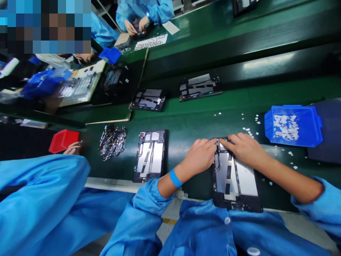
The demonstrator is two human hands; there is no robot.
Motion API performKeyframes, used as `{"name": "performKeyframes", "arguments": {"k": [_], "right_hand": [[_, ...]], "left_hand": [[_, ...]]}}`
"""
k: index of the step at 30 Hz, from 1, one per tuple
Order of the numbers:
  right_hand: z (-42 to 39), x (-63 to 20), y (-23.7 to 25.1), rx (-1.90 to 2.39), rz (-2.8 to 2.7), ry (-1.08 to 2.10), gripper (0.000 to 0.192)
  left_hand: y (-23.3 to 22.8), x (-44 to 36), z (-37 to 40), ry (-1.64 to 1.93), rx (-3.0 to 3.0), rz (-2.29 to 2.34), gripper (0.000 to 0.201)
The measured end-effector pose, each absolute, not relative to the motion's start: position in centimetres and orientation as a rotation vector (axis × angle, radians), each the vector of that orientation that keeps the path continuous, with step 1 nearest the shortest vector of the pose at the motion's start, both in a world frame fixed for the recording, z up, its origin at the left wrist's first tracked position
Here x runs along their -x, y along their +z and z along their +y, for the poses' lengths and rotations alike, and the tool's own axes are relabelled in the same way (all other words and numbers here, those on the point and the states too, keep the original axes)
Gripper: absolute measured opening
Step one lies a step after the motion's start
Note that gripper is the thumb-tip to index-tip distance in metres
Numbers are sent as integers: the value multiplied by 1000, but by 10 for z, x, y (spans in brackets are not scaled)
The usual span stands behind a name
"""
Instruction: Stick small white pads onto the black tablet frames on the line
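An opened tablet (247,177) lies in front of me at the table's near edge, its silver battery plates and dark ribbon cables bare. My left hand (201,154), with a blue band at the wrist, closes on its upper left corner with bent fingers. From the other side, my right hand (243,147) grips the top edge, and its index finger presses near the left fingertips. Any small part under the fingertips is hidden. Left of my hands, a second opened tablet (150,154) lies flat, insides up.
A blue bin (314,128) of small white pieces stands right, with loose pieces (247,131) nearby. Two more opened tablets (149,99) (199,87) lie farther back. Left are a pile of small metallic parts (113,142), a red bin (64,139) and a co-worker's hand (73,148). Others work across.
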State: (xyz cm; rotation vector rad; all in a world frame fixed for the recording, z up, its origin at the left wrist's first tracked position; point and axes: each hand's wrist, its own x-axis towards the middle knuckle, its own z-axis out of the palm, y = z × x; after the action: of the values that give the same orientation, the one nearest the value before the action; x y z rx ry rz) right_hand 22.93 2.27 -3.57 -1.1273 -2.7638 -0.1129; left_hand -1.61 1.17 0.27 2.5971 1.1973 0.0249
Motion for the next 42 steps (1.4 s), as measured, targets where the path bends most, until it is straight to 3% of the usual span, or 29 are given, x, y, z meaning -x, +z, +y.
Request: {"name": "performKeyframes", "arguments": {"k": [4, 9, 35, 42], "right_hand": [[31, -233, -32, 1060, -2800, -133, 40], [41, -236, -32, 995, -2802, -123, 34], [41, -237, -42, 980, -2694, -101, 36], [40, -237, -43, 993, -2690, -119, 37]], "left_hand": [[9, 17, 22, 181, -2375, 1225, 13], [3, 13, 46, 441, -2052, 1231, 11], [-25, -2, 61, 432, -1601, 1337, 13], [-27, -3, 59, 434, -1722, 1416, 15]]}}
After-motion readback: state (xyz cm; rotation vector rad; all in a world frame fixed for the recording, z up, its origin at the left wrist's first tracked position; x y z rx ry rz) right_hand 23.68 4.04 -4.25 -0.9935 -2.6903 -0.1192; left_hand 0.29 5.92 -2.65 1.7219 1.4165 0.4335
